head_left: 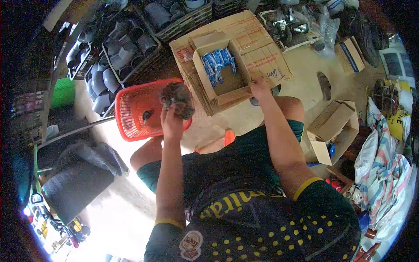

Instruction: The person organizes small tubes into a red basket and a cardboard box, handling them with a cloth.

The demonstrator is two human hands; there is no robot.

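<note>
A dark grey, crumpled cloth-like bundle (176,100) is held in my left hand (171,120), over the right side of a red plastic basket (126,118). Inside the basket lies a small dark object (148,115). My right hand (260,89) grips the near right corner of an open cardboard box (232,96), its fingers closed on the edge. Several blue-and-white packets (218,63) lie in the far part of that box. Beneath the box are stacked flat cardboard sheets (262,52).
Crates of grey pipe fittings (122,54) stand at the upper left. A rolled dark mat (78,183) lies at the lower left. Another open cardboard box (334,131) sits on the right, beside striped sacks (379,170). A white crate (288,30) holds metal parts at the top.
</note>
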